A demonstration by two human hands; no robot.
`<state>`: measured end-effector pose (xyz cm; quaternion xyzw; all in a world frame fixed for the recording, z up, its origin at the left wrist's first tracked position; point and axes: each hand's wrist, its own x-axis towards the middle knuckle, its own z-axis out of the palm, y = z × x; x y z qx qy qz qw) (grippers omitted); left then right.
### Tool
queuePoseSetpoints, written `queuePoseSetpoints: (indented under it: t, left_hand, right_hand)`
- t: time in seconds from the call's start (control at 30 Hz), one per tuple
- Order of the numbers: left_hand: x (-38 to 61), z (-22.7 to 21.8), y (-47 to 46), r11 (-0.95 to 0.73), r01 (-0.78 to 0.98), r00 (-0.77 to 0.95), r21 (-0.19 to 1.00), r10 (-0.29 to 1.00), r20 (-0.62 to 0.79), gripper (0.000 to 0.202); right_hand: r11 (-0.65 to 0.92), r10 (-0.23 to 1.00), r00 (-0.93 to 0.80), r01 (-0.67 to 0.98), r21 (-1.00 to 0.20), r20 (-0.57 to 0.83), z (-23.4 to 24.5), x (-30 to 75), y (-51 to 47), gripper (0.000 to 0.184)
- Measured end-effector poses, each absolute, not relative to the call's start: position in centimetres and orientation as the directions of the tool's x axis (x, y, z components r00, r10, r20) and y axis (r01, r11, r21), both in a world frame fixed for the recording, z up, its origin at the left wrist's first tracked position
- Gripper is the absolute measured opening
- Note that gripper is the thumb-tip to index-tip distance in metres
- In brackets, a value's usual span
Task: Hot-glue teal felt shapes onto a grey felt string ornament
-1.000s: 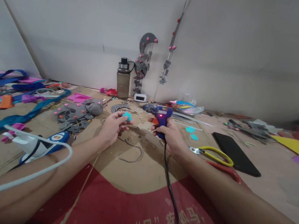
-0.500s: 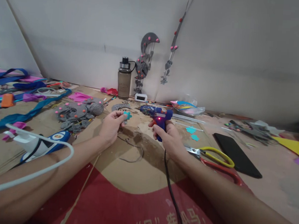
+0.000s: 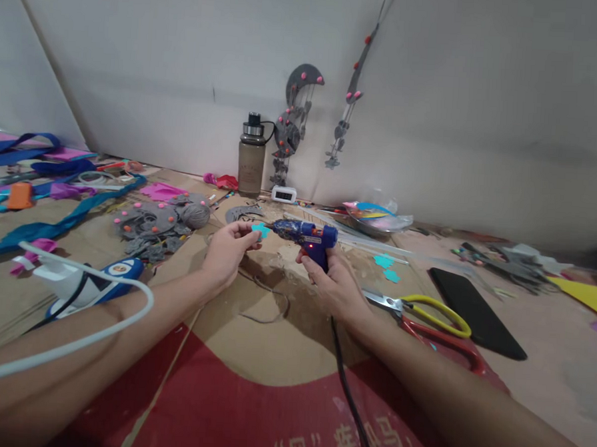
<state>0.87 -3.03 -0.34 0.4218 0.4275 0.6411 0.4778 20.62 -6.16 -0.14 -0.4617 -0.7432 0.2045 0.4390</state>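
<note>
My left hand (image 3: 228, 248) pinches a small teal foam cutout (image 3: 261, 230) above the cardboard. My right hand (image 3: 331, 283) is closed round the handle of a blue hot glue gun (image 3: 308, 237) whose red light is on. The gun's nozzle points left and nearly touches the cutout. Its black cord (image 3: 349, 399) trails down over the cardboard toward me. Two more teal cutouts (image 3: 385, 265) lie to the right of the gun.
Yellow-and-red scissors (image 3: 426, 313) and a black phone (image 3: 477, 311) lie right of my right hand. A brown bottle (image 3: 251, 156), small white clock (image 3: 284, 194) and grey felt hangings (image 3: 294, 120) stand by the wall. Grey felt pieces (image 3: 153, 226), blue ribbons (image 3: 53, 224) and a blue-white tool (image 3: 88, 282) lie left.
The glue gun has swung left, its nozzle closing on the teal cutout. My left hand moved slightly right and up with the cutout.
</note>
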Motion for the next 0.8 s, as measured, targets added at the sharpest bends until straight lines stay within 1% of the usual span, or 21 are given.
queuePoseSetpoints:
  t: [0.13,0.33,0.6,0.8]
  left_hand:
    - [0.86,-0.37,-2.94,-0.174,-0.244,-0.19,0.954,0.973,0.129,0.026]
    - [0.88,-0.48,-2.89,-0.177,-0.219,-0.184,0.959,0.973,0.138,0.025]
    - [0.85,-0.63,-2.92,-0.212,-0.189,-0.176,0.959,0.968,0.179,0.022]
    - [0.93,-0.61,-2.93,-0.207,-0.168,-0.167,0.964,0.97,0.179,0.021]
  right_hand:
    - [0.495,0.86,-0.2,0.548,-0.674,0.469,0.44,20.48,-6.47,0.027]
    - [0.526,0.845,-0.228,0.525,-0.669,0.485,0.53,20.38,-6.58,0.035]
    - [0.544,0.833,-0.223,0.489,-0.681,0.506,0.26,20.34,-6.49,0.031]
    - [0.54,0.836,-0.216,0.487,-0.686,0.505,0.09,20.37,-6.44,0.027]
